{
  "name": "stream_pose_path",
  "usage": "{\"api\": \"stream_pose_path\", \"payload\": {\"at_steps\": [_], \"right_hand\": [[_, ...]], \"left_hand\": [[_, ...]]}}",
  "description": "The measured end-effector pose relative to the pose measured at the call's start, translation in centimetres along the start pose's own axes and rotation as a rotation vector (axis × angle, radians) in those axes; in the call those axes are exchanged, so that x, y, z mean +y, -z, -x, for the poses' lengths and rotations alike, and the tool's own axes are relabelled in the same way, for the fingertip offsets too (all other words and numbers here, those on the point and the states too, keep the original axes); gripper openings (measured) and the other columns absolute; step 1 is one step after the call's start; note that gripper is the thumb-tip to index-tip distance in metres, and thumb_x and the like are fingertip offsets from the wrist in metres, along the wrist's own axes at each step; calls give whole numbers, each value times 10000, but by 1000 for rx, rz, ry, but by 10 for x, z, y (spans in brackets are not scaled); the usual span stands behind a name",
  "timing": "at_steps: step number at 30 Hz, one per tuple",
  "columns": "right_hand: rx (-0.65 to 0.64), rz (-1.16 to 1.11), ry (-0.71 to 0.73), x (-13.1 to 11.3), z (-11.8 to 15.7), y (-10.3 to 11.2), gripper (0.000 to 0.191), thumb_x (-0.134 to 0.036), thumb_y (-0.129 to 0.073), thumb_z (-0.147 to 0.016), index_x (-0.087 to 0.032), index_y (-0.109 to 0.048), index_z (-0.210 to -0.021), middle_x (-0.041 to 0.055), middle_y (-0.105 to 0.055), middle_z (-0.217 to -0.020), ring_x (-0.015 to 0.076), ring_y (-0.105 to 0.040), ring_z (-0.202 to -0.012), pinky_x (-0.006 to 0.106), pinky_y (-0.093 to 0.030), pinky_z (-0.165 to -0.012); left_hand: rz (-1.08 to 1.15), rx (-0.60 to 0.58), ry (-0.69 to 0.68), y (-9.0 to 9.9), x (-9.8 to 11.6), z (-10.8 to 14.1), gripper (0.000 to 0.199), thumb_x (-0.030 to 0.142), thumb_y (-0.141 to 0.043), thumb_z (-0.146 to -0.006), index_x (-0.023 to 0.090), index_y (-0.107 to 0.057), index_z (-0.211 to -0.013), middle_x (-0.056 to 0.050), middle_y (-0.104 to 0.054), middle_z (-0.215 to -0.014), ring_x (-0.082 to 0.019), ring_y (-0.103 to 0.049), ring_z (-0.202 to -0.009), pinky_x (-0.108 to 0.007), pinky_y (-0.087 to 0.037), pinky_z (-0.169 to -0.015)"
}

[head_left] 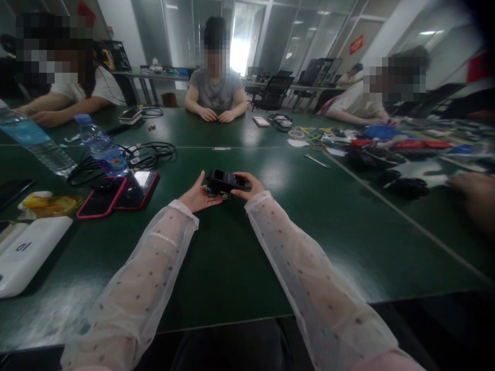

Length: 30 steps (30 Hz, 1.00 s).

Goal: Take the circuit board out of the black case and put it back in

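Over the middle of the table, a small black electronic device [226,180] is tilted, with what looks like a bare circuit board [218,194] along its underside. The fingers and thumb of my right hand [249,186] close round its right end. My left hand [199,196] is open at the left end, thumb raised and fingers stretched out beneath the board. Whether those fingers bear its weight I cannot tell. Sheer white dotted sleeves cover both forearms.
Left on the green table [228,278] are two phones [137,189], water bottles [102,147], black cables [154,152] and a white case [34,252]. A thin metal tool [317,161] and a heap of cables [386,144] lie right. Several people sit around; another person's hand [475,198] is blurred at right.
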State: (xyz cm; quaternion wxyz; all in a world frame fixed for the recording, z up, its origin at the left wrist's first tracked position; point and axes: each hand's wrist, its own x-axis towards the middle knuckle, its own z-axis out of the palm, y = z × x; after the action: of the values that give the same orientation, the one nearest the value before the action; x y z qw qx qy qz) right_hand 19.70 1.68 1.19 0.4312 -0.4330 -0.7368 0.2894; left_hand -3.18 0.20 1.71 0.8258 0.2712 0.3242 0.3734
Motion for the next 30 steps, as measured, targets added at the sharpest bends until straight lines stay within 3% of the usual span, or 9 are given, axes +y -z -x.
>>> {"api": "stream_pose_path", "payload": {"at_steps": [19, 26, 30], "right_hand": [[-100, -174, -45, 3, -2, 4, 671, -444, -825, -564, -251, -588, -1162, 85, -623, -1162, 261, -605, -1036, 409, -550, -775], [-73, -122, -22, -1, -2, 3, 669, -446, -820, -556, -255, -593, -1155, 78, -627, -1144, 256, -612, -990, 421, -548, -770], [-102, -101, -14, 0, -2, 6, 666, -452, -812, -565, -260, -589, -1163, 76, -620, -1142, 258, -605, -993, 423, -551, -763]], "left_hand": [[-25, -2, -50, -1, -1, 0, 747, 658, -410, -885, 156, -349, -1436, -171, -645, -1161, -276, -658, -1007, -433, -431, -1007], [-59, 2, -37, -1, -2, -2, 716, 667, -391, -888, 196, -372, -1426, -154, -631, -1206, -265, -652, -1025, -432, -428, -1008], [-53, 6, -41, -1, -2, -1, 840, 763, -326, -837, 139, -419, -1392, -192, -620, -1220, -292, -628, -1074, -443, -421, -1016]]}}
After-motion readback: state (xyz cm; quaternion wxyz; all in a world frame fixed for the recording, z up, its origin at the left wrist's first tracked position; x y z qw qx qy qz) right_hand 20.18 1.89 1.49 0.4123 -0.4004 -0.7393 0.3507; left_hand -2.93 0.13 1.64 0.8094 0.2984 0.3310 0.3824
